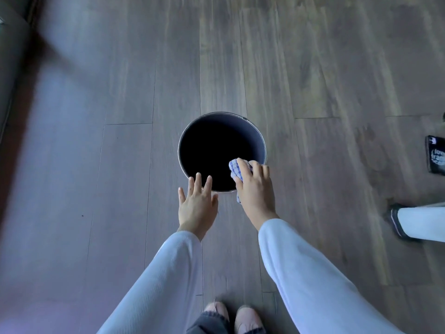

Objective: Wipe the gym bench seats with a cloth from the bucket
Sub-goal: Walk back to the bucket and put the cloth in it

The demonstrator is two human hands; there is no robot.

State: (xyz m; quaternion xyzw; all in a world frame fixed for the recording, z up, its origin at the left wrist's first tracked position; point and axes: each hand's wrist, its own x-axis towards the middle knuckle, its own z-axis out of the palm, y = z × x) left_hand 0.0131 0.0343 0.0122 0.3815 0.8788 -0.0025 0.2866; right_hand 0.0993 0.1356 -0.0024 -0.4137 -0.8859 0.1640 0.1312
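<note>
While the bucket (261, 143) stands on the wooden floor (120, 92), its dark inside hiding whatever it holds, the right hand (255, 186) hovers over its near right rim with fingers (243, 165) curled round a bunched blue-checked cloth (234, 170). Beside it, the left hand (196, 206) reaches toward the near rim, fingers (198, 183) straight and slightly spread, holding nothing. Two shoes (232, 317) show at the bottom edge; a black packet (434, 155) lies at the right edge.

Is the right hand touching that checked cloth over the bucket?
Touching. The head view shows the right hand with its fingers curled round the bunched checked cloth, gripping it above the near rim of the bucket.
</note>
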